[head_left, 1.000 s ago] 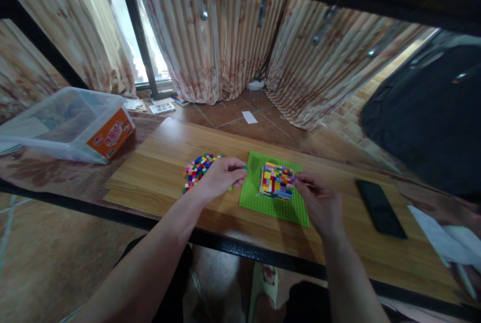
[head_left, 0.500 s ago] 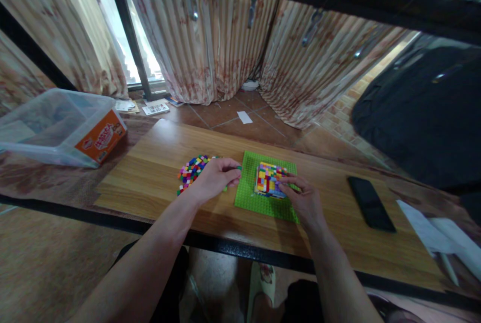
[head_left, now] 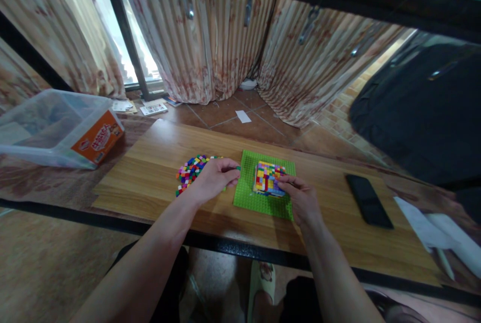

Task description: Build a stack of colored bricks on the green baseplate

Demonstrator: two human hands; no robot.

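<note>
A green baseplate point(head_left: 259, 201) lies on the wooden table point(head_left: 150, 172). On it stands a low block of many-coloured small bricks point(head_left: 266, 177). My right hand point(head_left: 302, 201) rests on the plate's right side, fingertips pinched against the block's right edge. A heap of loose coloured bricks point(head_left: 190, 170) lies left of the plate. My left hand point(head_left: 214, 177) sits between heap and plate, fingers curled, thumb and forefinger pinched at the plate's left edge on something small that I cannot make out.
A clear plastic tub with an orange label point(head_left: 60, 127) stands at the far left. A black phone point(head_left: 368, 206) lies right of the plate, white paper point(head_left: 432, 227) beyond it. Curtains point(head_left: 210, 47) hang behind; a dark bag point(head_left: 424, 112) sits at right.
My right hand has slid a little left, onto the right edge of the brick block. The left hand has stayed by the plate's left edge. The view has shifted slightly.
</note>
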